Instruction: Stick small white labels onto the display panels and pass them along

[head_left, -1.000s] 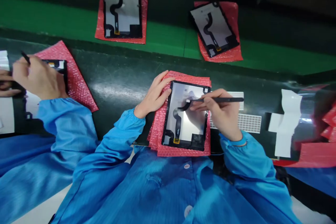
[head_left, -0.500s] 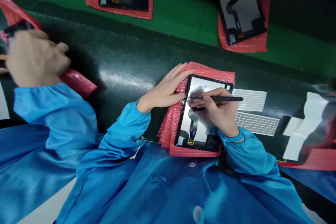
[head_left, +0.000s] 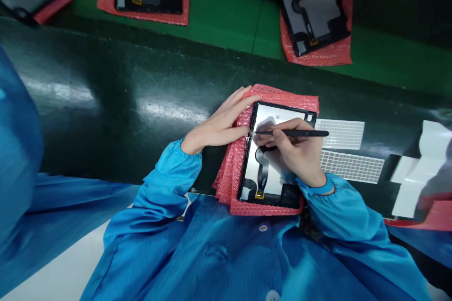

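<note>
A display panel (head_left: pixel 278 176) with a black frame, a silvery back and a dark ribbon cable lies on pink bubble-wrap bags (head_left: pixel 243 208) in front of me. My left hand (head_left: pixel 222 124) rests flat at the panel's left edge, fingers stretched over the bubble wrap and thumb at the frame. In my right hand (head_left: pixel 298 150) I hold slim black tweezers (head_left: pixel 293 133) sideways over the panel. Their tip touches or nearly touches the left frame beside my left thumb; I cannot tell which.
Two white gridded label sheets (head_left: pixel 341 134) lie right of the panel, with pale paper strips (head_left: pixel 413 169) further right. Several similar panels on pink bags, one of them (head_left: pixel 310 9) at upper right, lie on the green surface. A co-worker's blue sleeve (head_left: pixel 17 160) is at left.
The co-worker's hand at left has left view, and a panel on a pink bag now shows at upper left. My hands and the tweezers stay nearly still.
</note>
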The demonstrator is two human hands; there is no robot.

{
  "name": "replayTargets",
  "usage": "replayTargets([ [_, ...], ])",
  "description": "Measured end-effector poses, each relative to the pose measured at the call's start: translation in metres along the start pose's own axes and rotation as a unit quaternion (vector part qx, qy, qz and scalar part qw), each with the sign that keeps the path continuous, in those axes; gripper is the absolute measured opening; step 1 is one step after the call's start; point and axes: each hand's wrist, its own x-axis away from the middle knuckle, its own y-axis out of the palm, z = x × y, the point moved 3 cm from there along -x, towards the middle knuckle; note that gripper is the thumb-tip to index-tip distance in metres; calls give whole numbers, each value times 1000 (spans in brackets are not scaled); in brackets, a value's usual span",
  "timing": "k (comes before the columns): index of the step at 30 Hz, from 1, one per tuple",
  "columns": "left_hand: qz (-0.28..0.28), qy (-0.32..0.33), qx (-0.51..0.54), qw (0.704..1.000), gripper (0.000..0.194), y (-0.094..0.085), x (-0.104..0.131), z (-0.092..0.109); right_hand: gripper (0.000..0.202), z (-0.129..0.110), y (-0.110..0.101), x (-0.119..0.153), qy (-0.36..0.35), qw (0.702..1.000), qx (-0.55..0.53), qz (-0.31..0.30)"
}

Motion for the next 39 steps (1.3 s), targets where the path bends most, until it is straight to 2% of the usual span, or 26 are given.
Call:
replayTargets([
  [7,4,-13,-20,1000,70,5,-1,-2,19,-1,0,1,10,1000,5,6],
  [20,32,-35,-46,998,71,10,-4,8,24,1,1,0,42,999,-6,3],
  [25,36,-41,-54,997,71,12,-5,9,21,-5,-7,5,1,998,-34,48],
  [29,46,-52,-71,995,72,14,-4,9,16,-13,-40,13,-67,990,-67,109],
  [35,47,-48,-83,994,73,13,-1,10,25,0,-123,30,-75,981,-5,177],
  [37,51,-57,-79,994,73,13,-1,11,25,10,-147,39,-66,983,20,169],
  [39,55,-64,-76,994,73,13,-1,14,24,25,-163,47,-47,989,34,134],
])
